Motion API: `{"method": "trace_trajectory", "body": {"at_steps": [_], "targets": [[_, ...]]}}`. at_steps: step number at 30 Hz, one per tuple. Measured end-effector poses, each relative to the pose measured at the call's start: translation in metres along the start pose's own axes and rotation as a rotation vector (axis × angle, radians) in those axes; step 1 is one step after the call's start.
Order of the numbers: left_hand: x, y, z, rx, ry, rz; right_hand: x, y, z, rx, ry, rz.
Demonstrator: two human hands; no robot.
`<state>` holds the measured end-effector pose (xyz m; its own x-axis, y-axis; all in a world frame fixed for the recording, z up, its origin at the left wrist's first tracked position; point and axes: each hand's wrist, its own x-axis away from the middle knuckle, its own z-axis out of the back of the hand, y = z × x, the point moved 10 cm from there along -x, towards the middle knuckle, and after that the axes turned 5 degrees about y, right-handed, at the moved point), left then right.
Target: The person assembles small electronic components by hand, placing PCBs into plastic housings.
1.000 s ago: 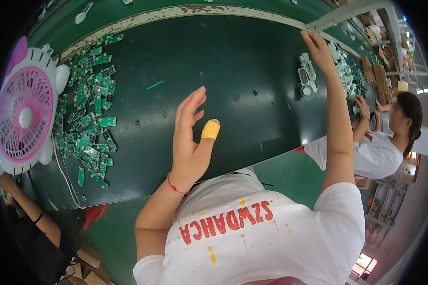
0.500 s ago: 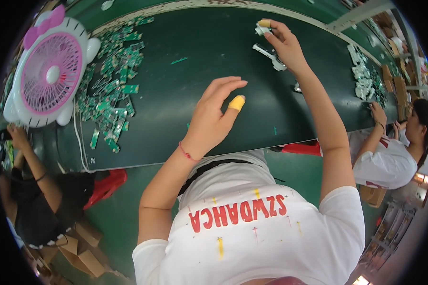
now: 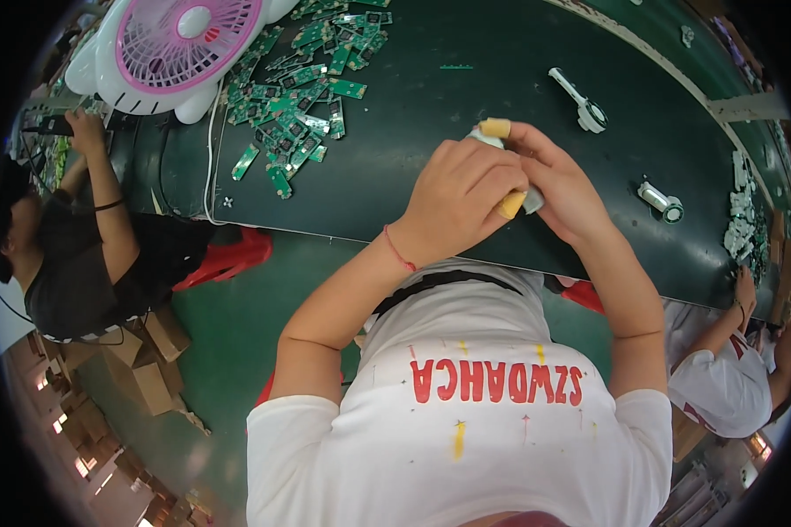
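Both of my hands meet above the near part of the dark table (image 3: 413, 189). Between them is a small white plastic part (image 3: 533, 202), mostly covered by my fingers, so its full shape is hidden. My left hand (image 3: 461, 189) is closed on it from the left, a yellow finger cover on the thumb. My right hand (image 3: 558, 180) grips it from the right, with a yellow cover on one finger. Beyond my right hand lies a white long-handled piece with a round end (image 3: 591, 116). Nearer, to the right, lies a short white cylindrical piece with a ring-shaped end (image 3: 664, 202).
Green circuit boards (image 3: 303, 105) lie heaped at the left, beside a pink-and-white fan (image 3: 176, 53). A thin green strip (image 3: 456, 67) lies farther back. White parts (image 3: 741, 215) are piled at the far right. A person (image 3: 70, 237) sits at left, another (image 3: 721, 378) at right.
My right hand has brought the white part back from the far side of the table. My left hand, open before, has closed on it. The whole view has shifted.
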<state>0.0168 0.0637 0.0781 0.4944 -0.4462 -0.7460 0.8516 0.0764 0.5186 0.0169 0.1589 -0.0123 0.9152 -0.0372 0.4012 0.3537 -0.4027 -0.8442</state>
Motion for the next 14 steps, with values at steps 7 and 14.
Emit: {"method": "trace_trajectory", "body": {"at_steps": [7,14], "targets": [[0.008,-0.032,0.03,-0.015,0.149,0.319,0.018,-0.021,-0.026,0.359,-0.212,0.317],[0.0,-0.08,0.034,0.145,-0.339,0.468,0.01,-0.002,-0.008,0.311,-0.157,0.168]]}}
